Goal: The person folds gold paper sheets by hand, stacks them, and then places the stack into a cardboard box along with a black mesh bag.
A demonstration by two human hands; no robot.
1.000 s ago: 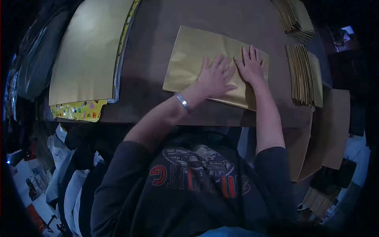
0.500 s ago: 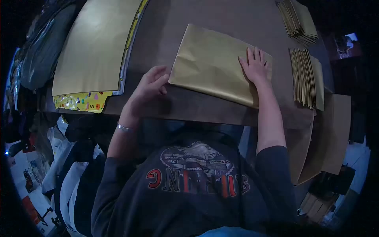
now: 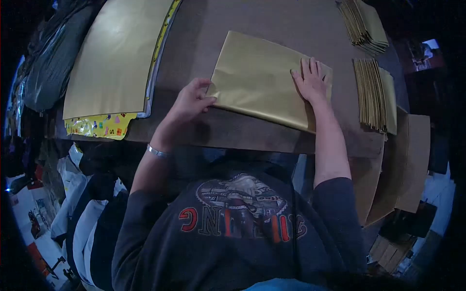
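A folded sheet of gold paper point(image 3: 257, 72) lies tilted on the table in front of me, its folded edge toward my body. My left hand point(image 3: 190, 101) pinches the paper's near left corner between thumb and fingers. On the paper's right part rests my right hand point(image 3: 311, 83), flat with the fingers spread. To the left is a stack of large gold sheets point(image 3: 114, 58), with yellow patterned wrapping point(image 3: 99, 127) showing beneath it.
Two bundles of folded gold paper, a near one point(image 3: 373, 94) and a far one point(image 3: 361, 26), sit at the table's right side. An open cardboard box point(image 3: 410, 160) stands below the right edge. A dark plastic bag point(image 3: 56, 63) is at the far left.
My left hand has moved slightly right and closed on the paper's near left corner. My right hand stays flat on the paper.
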